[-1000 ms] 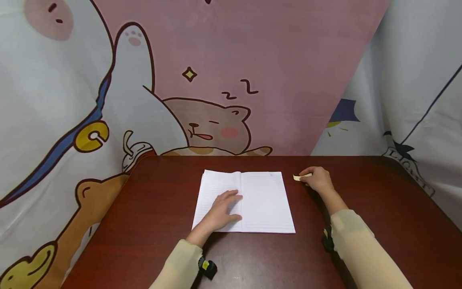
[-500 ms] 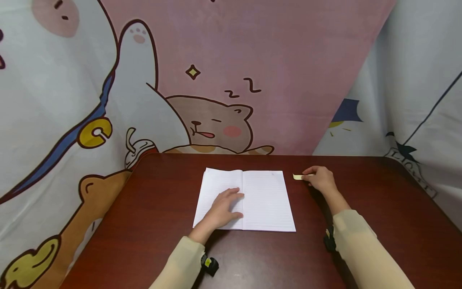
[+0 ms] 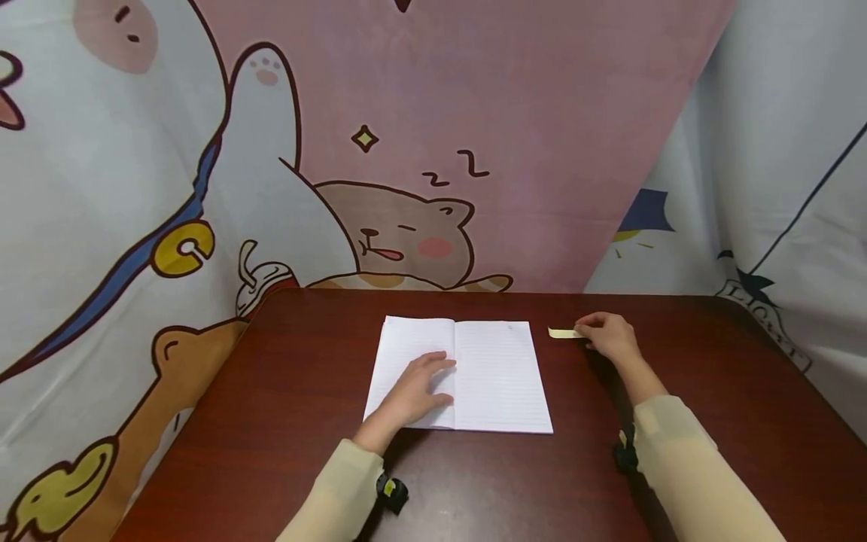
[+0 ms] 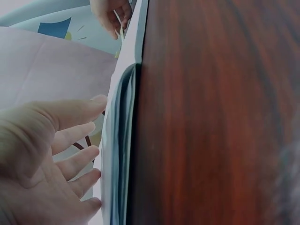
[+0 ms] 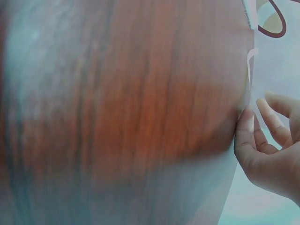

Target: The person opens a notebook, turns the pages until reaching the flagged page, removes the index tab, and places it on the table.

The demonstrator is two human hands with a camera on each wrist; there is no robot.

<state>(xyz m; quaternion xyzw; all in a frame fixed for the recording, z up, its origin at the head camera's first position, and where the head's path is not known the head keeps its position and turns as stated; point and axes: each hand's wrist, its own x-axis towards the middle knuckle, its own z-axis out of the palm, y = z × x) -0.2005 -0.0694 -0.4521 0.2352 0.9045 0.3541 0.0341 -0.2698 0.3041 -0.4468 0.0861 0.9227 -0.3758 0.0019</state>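
Observation:
An open notebook [image 3: 501, 376] with lined white pages lies on the table. My left hand [image 3: 415, 390] rests on its left page, fingers spread toward the centre fold; the left wrist view shows the thumb [image 4: 79, 111] apart from the fingers. To the right of the notebook lies a small pale yellow paper slip [image 3: 562, 333], resembling a sticky note, its left end curled up. My right hand [image 3: 612, 339] is at the slip's right end. In the right wrist view, a gap shows between its thumb [image 5: 245, 129] and index finger, with the slip [image 5: 250, 70] just beyond the fingertips.
The dark red-brown wooden table [image 3: 284, 391] extends to both sides. Behind it hangs a cloth backdrop [image 3: 542, 150] with cartoon animals. Each wrist wears a black strapped device, such as the one on the left wrist [image 3: 391, 493].
My right hand has slid slightly right, exposing more of the yellow slip, whose left end has stayed nearly in place. The left hand rests on the notebook as before.

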